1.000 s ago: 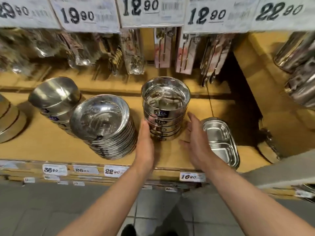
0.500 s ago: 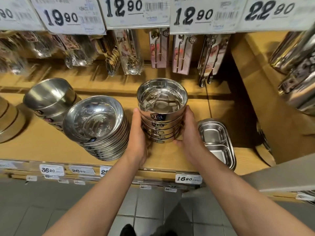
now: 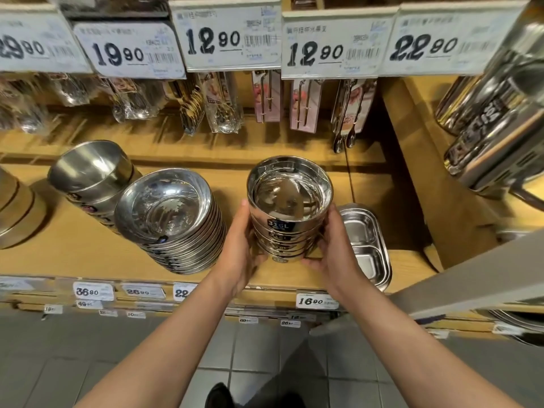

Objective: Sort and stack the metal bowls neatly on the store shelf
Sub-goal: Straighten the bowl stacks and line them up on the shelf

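A stack of several small metal bowls point(image 3: 290, 201) with dark "316L" stickers stands near the front of the wooden shelf point(image 3: 73, 254). My left hand point(image 3: 241, 245) presses its left side and my right hand point(image 3: 332, 248) cups its right side and base. Left of it leans a tall stack of wide shallow metal bowls point(image 3: 167, 210). Further left a tilted stack of deeper bowls point(image 3: 88, 172) leans toward the back.
A divided steel tray point(image 3: 365, 245) lies just right of my right hand. Packaged cutlery point(image 3: 223, 104) hangs behind under price signs. Steel flasks point(image 3: 494, 113) lie at the far right beyond a wooden divider. Price tags line the shelf's front edge; tiled floor lies below.
Both hands went from open beside the small bowl stack to clasping it on both sides. The stack now sits a little nearer the shelf's front edge.
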`<state>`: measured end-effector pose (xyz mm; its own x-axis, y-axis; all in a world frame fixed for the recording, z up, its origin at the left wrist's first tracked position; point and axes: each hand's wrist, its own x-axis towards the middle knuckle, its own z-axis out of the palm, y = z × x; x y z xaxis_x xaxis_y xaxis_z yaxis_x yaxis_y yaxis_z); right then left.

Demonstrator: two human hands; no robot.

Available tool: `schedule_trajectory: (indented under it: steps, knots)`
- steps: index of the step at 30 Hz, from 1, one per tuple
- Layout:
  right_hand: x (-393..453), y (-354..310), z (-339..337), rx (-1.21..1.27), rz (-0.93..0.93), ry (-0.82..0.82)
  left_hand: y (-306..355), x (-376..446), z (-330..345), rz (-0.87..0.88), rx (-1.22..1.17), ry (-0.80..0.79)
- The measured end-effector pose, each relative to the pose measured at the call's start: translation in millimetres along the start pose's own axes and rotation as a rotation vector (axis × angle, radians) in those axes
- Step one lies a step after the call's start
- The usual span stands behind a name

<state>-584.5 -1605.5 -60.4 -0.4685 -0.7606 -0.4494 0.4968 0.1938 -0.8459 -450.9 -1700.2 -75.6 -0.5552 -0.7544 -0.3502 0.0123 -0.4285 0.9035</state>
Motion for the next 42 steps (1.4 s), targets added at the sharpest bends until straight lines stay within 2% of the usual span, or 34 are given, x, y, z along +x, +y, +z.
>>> schedule_trajectory:
  steps: [16, 26, 34, 42]
  knots:
    - [-42.5, -14.4, -0.5, -0.034, -0.028, -0.013, 29.8, -56.0, 10.3, -0.032, -0.026, 0.029]
    - [-113.1, -49.1, 33.0, -0.089, -0.108, -0.127, 79.4, -126.0, 5.4, 0.005, 0.009, 0.031]
    - [-162.2, -48.7, 96.7, -0.093, -0.050, -0.093, 106.4, -178.4, -39.8, 0.022, -0.021, 0.082]
    - [-190.0, -18.3, 178.3, -0.143, -0.044, -0.238, 123.4, -221.8, -123.8, 0.029, -0.072, 0.161]
